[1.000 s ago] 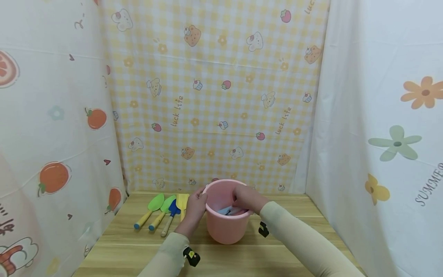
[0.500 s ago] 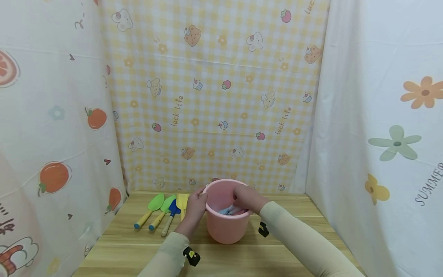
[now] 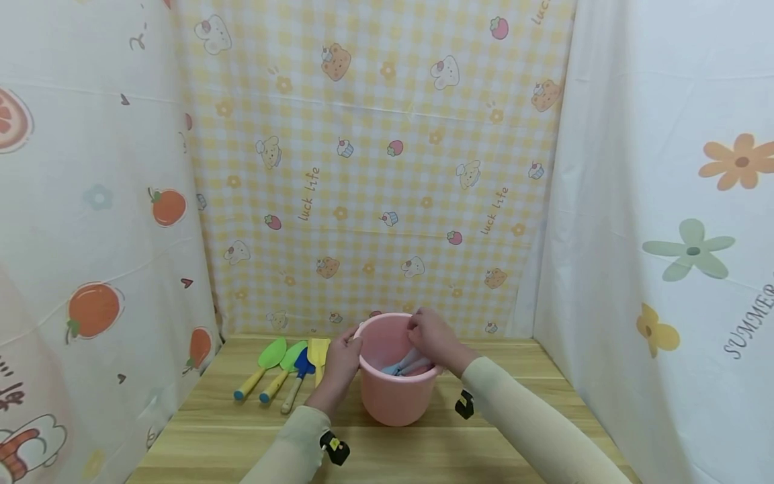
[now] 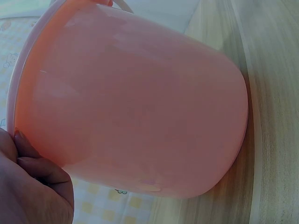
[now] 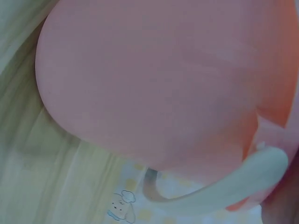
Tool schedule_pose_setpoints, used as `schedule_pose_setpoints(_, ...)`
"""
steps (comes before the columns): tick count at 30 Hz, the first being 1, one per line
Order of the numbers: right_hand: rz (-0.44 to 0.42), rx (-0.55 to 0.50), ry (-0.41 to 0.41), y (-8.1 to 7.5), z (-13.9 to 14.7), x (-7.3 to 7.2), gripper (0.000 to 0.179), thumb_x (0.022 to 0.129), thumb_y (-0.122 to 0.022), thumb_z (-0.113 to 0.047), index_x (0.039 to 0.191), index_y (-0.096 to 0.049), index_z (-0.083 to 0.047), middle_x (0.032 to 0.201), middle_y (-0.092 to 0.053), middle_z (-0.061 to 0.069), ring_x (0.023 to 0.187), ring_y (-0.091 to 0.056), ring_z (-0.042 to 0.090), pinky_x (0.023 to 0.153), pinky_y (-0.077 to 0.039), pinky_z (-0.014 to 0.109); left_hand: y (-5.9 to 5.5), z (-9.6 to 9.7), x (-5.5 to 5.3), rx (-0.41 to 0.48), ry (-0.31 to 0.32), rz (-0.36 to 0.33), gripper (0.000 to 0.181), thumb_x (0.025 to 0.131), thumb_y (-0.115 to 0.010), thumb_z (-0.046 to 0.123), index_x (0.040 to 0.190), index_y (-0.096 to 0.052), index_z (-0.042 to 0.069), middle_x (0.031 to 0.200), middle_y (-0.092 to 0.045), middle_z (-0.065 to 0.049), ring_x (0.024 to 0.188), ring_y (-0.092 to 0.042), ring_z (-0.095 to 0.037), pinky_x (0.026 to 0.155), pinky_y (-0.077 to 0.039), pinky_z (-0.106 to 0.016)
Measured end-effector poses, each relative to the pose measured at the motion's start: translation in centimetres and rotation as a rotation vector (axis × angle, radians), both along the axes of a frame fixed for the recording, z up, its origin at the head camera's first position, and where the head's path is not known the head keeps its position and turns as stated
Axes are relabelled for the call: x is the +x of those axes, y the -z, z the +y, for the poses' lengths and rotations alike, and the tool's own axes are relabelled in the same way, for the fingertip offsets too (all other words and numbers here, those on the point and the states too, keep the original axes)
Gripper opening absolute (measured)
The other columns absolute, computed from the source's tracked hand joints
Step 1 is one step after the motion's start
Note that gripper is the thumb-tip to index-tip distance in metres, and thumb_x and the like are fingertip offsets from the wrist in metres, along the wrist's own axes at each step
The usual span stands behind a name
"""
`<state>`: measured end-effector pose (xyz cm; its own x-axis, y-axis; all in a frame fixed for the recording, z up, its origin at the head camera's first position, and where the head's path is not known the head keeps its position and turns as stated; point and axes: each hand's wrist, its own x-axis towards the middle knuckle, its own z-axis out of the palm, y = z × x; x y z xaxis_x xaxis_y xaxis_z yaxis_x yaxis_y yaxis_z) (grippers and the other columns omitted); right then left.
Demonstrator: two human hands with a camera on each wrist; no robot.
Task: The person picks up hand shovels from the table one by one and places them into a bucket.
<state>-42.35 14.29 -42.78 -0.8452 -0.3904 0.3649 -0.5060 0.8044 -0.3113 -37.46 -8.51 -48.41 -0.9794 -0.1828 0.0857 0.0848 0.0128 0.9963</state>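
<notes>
- Yellow-checked printed cloth (image 3: pixel 363 188) hangs beyond a wood-grain tabletop (image 3: pixel 484 457).
- Round pink plastic bucket (image 3: pixel 396 402) stands upright mid-table; the left hand (image 3: pixel 342 364) grips its left rim, probably to steady it.
- The right hand (image 3: pixel 438 340), reaching inside, appears to pinch a pale blue-and-white item (image 3: pixel 406 364), shape unclear.
- Left, four green, blue and yellow shovels (image 3: pixel 304 364) lie handles near, likely for easy reach.

In the head view, can read "luck life" (image 3: pixel 309 194) twice on the yellow-checked back cloth (image 3: pixel 387 181), slanting upward left and right of the middle. At its top right, can make out "luc" (image 3: pixel 540 13), cut off by the frame. On the right-hand cloth (image 3: pixel 611 188), can read "SUMMER" (image 3: pixel 750 325), with the last letter clipped. Cannot make out dark lettering (image 3: pixel 13 398) on the left-hand cloth (image 3: pixel 54 222).
</notes>
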Motion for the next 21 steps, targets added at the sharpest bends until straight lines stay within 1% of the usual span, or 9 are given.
schedule_pose_setpoints(4, 0.010, -0.190, 0.155, 0.1, 0.9, 0.2, 0.018, 0.105, -0.069, -0.017, 0.111, -0.079, -0.003, 0.113, -0.066, 0.012, 0.105, -0.065, 0.031, 0.093, -0.060, 0.050, 0.0, 0.1, -0.2, 0.008, -0.009, -0.015, 0.050, 0.112, -0.056, 0.023, 0.159, -0.060, 0.007, 0.149, -0.067, -0.019, 0.121, -0.072, -0.031, 0.094, -0.066, -0.040)
schedule_pose_setpoints(6, -0.011, -0.271, 0.202, 0.3, 1.3, 0.2, 0.025, 0.109, -0.062, -0.018, 0.115, -0.077, 0.001, 0.118, -0.067, 0.018, 0.109, -0.064, 0.036, 0.096, -0.059, 0.053, 0.0, 0.1, -0.2, 0.013, -0.011, -0.021, 0.050, 0.111, -0.056, 0.024, 0.158, -0.061, 0.008, 0.141, -0.071, -0.019, 0.116, -0.072, -0.031, 0.090, -0.067, -0.038)
schedule_pose_setpoints(8, -0.036, -0.333, 0.229, 0.5, 1.7, 0.3, 0.031, 0.112, -0.055, -0.019, 0.119, -0.075, 0.004, 0.119, -0.068, 0.021, 0.111, -0.065, 0.038, 0.098, -0.058, 0.055, -0.1, 0.0, -0.2, 0.013, -0.010, -0.013, 0.049, 0.112, -0.056, 0.023, 0.158, -0.060, 0.006, 0.132, -0.073, -0.021, 0.112, -0.073, -0.031, 0.088, -0.067, -0.036)
schedule_pose_setpoints(10, -0.046, -0.382, 0.241, 0.7, 2.1, 0.3, 0.034, 0.113, -0.051, -0.018, 0.119, -0.075, 0.006, 0.115, -0.070, 0.022, 0.109, -0.066, 0.038, 0.096, -0.058, 0.055, -0.1, 0.0, -0.2, 0.017, -0.009, -0.014, 0.049, 0.112, -0.056, 0.023, 0.158, -0.061, 0.007, 0.128, -0.073, -0.020, 0.110, -0.073, -0.032, 0.088, -0.067, -0.036)
schedule_pose_setpoints(11, -0.060, -0.408, 0.243, 0.8, 2.3, 0.4, 0.035, 0.113, -0.050, -0.018, 0.115, -0.075, 0.006, 0.109, -0.071, 0.021, 0.104, -0.066, 0.038, 0.093, -0.058, 0.054, 0.0, 0.0, -0.2, 0.015, -0.009, -0.017, 0.049, 0.112, -0.056, 0.023, 0.158, -0.061, 0.007, 0.129, -0.073, -0.020, 0.111, -0.073, -0.031, 0.089, -0.067, -0.037)
schedule_pose_setpoints(14, -0.114, -0.472, 0.255, 1.2, 2.6, 0.7, 0.036, 0.113, -0.047, -0.020, 0.101, -0.072, 0.004, 0.090, -0.068, 0.017, 0.086, -0.065, 0.033, 0.079, -0.057, 0.048, 0.0, 0.0, -0.2, 0.011, -0.011, -0.017, 0.049, 0.112, -0.057, 0.024, 0.158, -0.061, 0.009, 0.141, -0.071, -0.017, 0.119, -0.073, -0.030, 0.095, -0.066, -0.041)
schedule_pose_setpoints(17, -0.195, -0.517, 0.286, 1.6, 2.9, 1.1, 0.037, 0.114, -0.046, -0.025, 0.098, -0.068, 0.001, 0.086, -0.065, 0.014, 0.080, -0.061, 0.029, 0.074, -0.054, 0.044, 0.0, 0.0, -0.1, 0.006, -0.011, -0.013, 0.049, 0.112, -0.057, 0.024, 0.159, -0.061, 0.008, 0.150, -0.066, -0.018, 0.125, -0.071, -0.031, 0.098, -0.064, -0.044)
schedule_pose_setpoints(18, -0.220, -0.523, 0.298, 1.8, 2.9, 1.2, 0.038, 0.115, -0.046, -0.027, 0.101, -0.068, 0.000, 0.090, -0.067, 0.015, 0.083, -0.062, 0.029, 0.076, -0.055, 0.044, -0.1, 0.0, -0.1, 0.007, -0.010, -0.011, 0.049, 0.112, -0.057, 0.024, 0.159, -0.060, 0.008, 0.150, -0.066, -0.019, 0.125, -0.071, -0.033, 0.098, -0.064, -0.044)
schedule_pose_setpoints(21, -0.269, -0.541, 0.325, 2.2, 2.9, 1.5, 0.042, 0.116, -0.045, -0.030, 0.121, -0.071, 0.002, 0.115, -0.074, 0.019, 0.104, -0.069, 0.033, 0.092, -0.059, 0.049, -0.2, 0.0, -0.1, 0.003, -0.009, -0.008, 0.050, 0.112, -0.056, 0.024, 0.159, -0.060, 0.007, 0.152, -0.065, -0.021, 0.125, -0.071, -0.036, 0.096, -0.065, -0.044)
